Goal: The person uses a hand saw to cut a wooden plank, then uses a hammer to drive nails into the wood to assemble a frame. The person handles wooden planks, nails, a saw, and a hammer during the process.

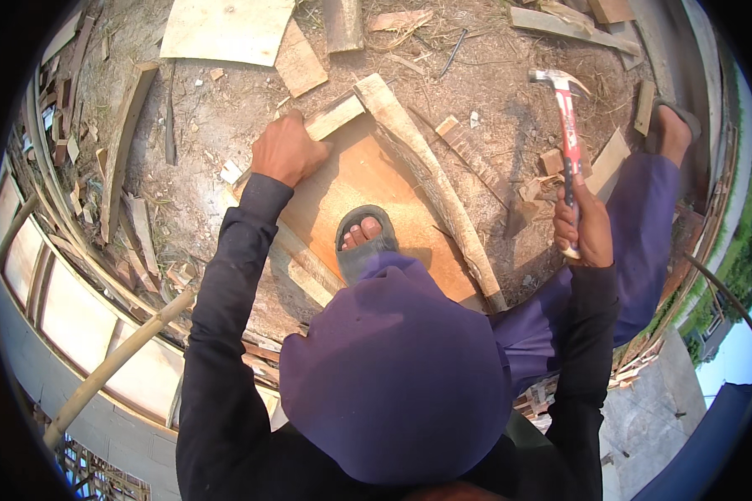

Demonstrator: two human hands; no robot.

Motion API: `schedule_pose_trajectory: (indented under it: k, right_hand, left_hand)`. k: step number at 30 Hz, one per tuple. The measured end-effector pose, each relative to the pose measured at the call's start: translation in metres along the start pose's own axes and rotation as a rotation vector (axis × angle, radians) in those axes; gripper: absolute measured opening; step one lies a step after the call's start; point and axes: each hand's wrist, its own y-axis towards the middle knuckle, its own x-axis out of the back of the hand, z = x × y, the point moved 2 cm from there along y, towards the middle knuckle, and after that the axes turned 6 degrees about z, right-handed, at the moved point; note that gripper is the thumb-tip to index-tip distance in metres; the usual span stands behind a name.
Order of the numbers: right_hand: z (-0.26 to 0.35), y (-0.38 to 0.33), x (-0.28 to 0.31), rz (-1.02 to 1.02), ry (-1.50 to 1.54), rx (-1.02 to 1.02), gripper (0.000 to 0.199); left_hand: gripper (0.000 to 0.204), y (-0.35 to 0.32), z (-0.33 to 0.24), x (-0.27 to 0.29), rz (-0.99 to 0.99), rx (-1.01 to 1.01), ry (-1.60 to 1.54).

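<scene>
My right hand (589, 224) is wrapped round the lower handle of a claw hammer (570, 125), its metal head raised above the ground. My left hand (289, 150) grips a short wooden batten (336, 115) along the far edge of a plywood panel (322, 194). At the right edge of that panel runs a long, rough-edged wood strip (434, 188), meeting the short batten at a corner. Another batten (307, 260) lies along the left side. My foot in a dark sandal (365, 240) rests on the plywood. No nail can be made out.
Offcuts and chips lie over the dirt, with a pale plywood sheet (227, 29) at the far side and a board scrap (301, 63) near it. A long plank (128, 150) lies to the left. A round pole (121, 367) slants at lower left.
</scene>
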Motion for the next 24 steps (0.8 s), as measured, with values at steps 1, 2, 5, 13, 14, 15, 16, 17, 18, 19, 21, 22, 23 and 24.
schedule_pose_trajectory:
  k: [1,2,5,13,14,15,16,17,18,19,21,22,23,24]
  right_hand:
    - [0.023,0.007,0.056,-0.069,0.264,0.163,0.038]
    - [0.052,0.017,0.122,-0.021,0.662,0.312,0.033]
    - [0.039,0.048,0.061,-0.390,0.569,0.689,0.014]
    - [0.031,0.021,0.062,-0.126,0.285,0.220,0.030]
    - [0.044,0.034,0.124,0.038,0.626,0.396,0.032]
    - [0.033,0.066,0.172,0.083,0.786,0.727,0.032]
    - [0.023,0.076,0.120,-0.213,0.643,0.756,0.032]
    - [0.017,0.079,0.064,-0.523,0.475,0.715,0.032]
    - [0.014,0.065,0.051,-0.461,0.440,0.609,0.031]
    - [0.012,0.054,0.043,-0.400,0.407,0.516,0.030]
    - [0.004,0.035,0.027,-0.281,0.341,0.327,0.029]
    - [0.000,0.032,0.019,-0.210,0.307,0.236,0.029]
    - [0.003,0.032,0.018,-0.134,0.256,0.155,0.029]
    - [0.007,0.028,0.020,-0.077,0.194,0.067,0.028]
  left_hand:
    - [0.055,-0.001,0.003,0.000,-0.008,0.000,-0.021]
    - [0.055,-0.003,0.005,0.000,-0.014,-0.003,-0.045]
    - [0.055,0.001,-0.004,0.000,-0.004,-0.010,-0.047]
    - [0.051,-0.002,-0.004,0.006,-0.031,0.017,-0.033]
    - [0.051,-0.003,-0.006,0.004,-0.017,0.006,-0.020]
    - [0.051,0.002,-0.013,0.001,-0.012,-0.021,-0.007]
    - [0.051,0.004,-0.011,0.002,-0.026,0.001,0.000]
    - [0.051,0.002,-0.010,0.004,-0.029,0.015,0.006]
    - [0.051,-0.003,-0.007,0.002,-0.030,0.038,0.003]
    - [0.051,-0.002,0.000,-0.002,-0.048,0.021,0.003]
    - [0.051,-0.002,-0.001,-0.003,-0.037,-0.002,0.017]
    - [0.052,-0.002,0.001,-0.002,-0.037,-0.009,0.023]
    - [0.052,-0.001,0.001,-0.001,-0.040,-0.018,0.033]
    - [0.052,0.004,-0.005,-0.001,-0.049,-0.023,0.028]
